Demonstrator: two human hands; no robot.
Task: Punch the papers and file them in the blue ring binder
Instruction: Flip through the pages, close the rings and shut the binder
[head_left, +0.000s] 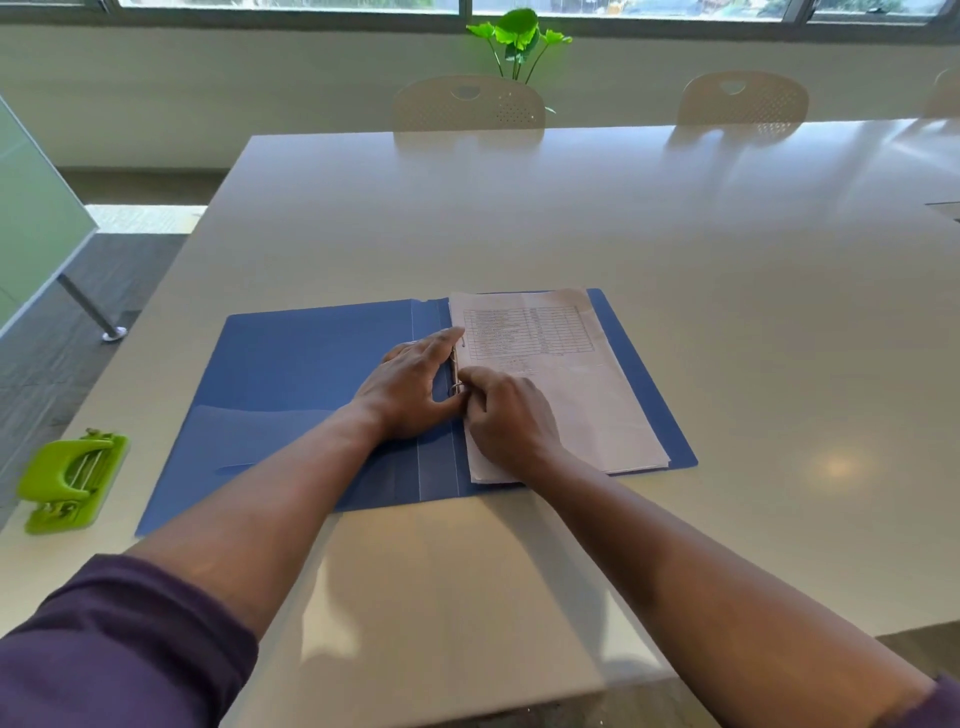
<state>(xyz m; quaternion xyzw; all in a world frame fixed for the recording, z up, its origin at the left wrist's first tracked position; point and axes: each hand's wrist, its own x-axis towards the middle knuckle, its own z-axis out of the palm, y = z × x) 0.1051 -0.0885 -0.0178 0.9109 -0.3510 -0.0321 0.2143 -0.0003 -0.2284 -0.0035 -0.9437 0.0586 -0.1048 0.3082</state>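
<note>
Green hole punch (72, 480): left front corner of the worktop (675, 218), untouched. Blue ring binder (311, 384): open flat, front centre. Left hand (410, 384): fingers straight, pressing the spine. Right hand (506, 415): fingers curled, pinching at the near ring (456, 387). Papers (561, 384): stacked on the right cover, their left edge under those fingers. Risk: rings snapping onto misaligned holes, tearing sheets.

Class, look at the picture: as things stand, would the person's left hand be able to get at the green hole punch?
Probably yes. The hole punch sits uncovered near the table's left edge, beside the open binder, with nothing between. But the left hand is now at the binder's rings.
</note>
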